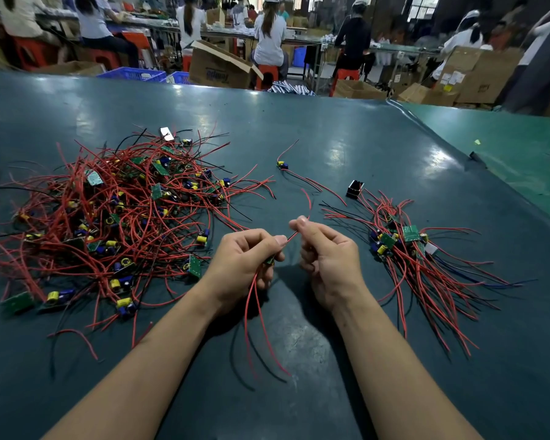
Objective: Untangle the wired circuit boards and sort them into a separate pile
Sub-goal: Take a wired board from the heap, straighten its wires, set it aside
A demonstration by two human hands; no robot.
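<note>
While left hand [246, 255] fingers pinch 1 small board [269, 260], right hand [326, 249] fingers pinch its red wire [294, 234]. Small sorted pile [403, 246] at right; big tangled pile [118, 214] left. Most work left, I think.

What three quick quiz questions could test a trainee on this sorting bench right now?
1. True or false: the sorted pile of green wired circuit boards lies on the person's right, and the big tangled heap of boards and red wires on the left.
2. What do both hands, the left hand and the right hand, pinch?
3. Which lies alone on the dark green table mat: A) a reel, B) a single small board with red wires?

Key: 1 true; 2 a thin red wire; 3 B.
</note>
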